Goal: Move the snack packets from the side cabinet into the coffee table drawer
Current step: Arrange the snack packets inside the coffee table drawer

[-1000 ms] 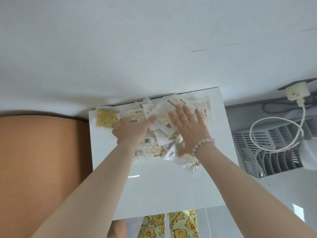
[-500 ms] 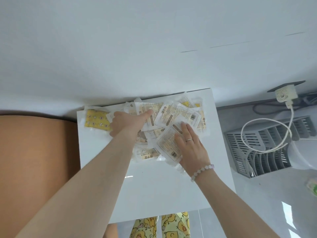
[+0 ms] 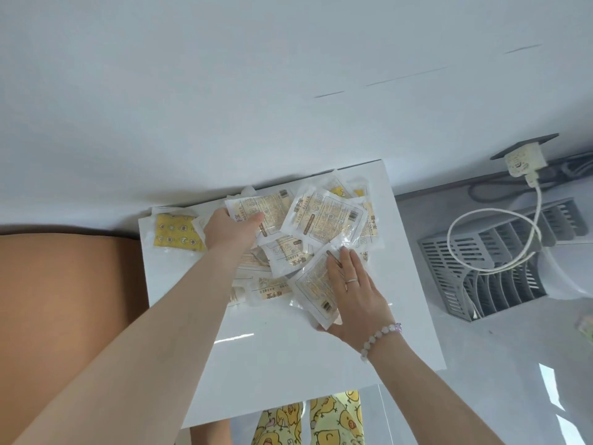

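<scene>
A heap of clear snack packets (image 3: 324, 216) with yellow print lies at the back of the white side cabinet top (image 3: 288, 364), against the wall. A yellow patterned packet (image 3: 175, 234) sits at the heap's left end. My left hand (image 3: 229, 232) grips a packet (image 3: 272, 207) at the back of the heap, thumb on top. My right hand (image 3: 356, 300) lies on a front packet (image 3: 313, 287), fingers straight on top, thumb tucked under its near corner.
An orange-brown rounded surface (image 3: 64, 300) borders the cabinet on the left. To the right, a grey slotted rack (image 3: 500, 271) stands on the floor with a looped white cable (image 3: 481, 220) running to a plug (image 3: 523, 162). My yellow-patterned trousers (image 3: 321, 422) show below.
My right hand slid back toward me from the heap's top onto a front packet and took its corner. My left hand reached further back and closed on a packet.
</scene>
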